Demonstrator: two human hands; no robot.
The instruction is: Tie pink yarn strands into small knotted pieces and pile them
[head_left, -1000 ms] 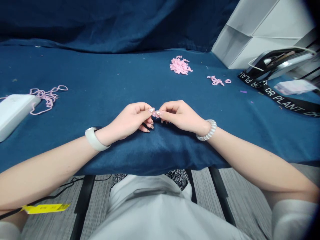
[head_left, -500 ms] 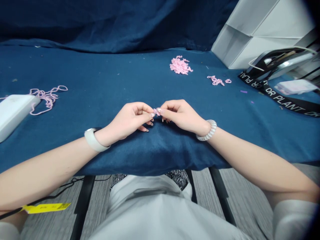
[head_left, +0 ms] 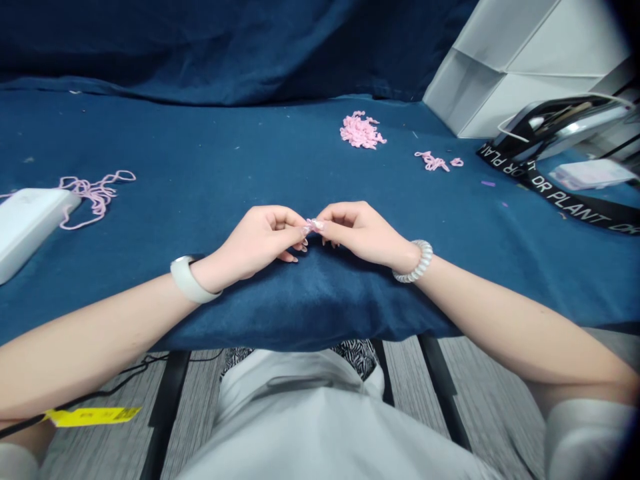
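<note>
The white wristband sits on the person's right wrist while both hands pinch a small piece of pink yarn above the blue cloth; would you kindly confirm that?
Not quite: the head view shows the white wristband on the left wrist, not the right. The rest stands: the left hand and right hand pinch a small piece of pink yarn above the blue cloth.

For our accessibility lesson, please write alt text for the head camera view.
The left hand and right hand pinch a small piece of pink yarn between them, above a blue cloth. The left wears a white band, the right a coiled bracelet. A pile of pink yarn lies farther away.
</note>
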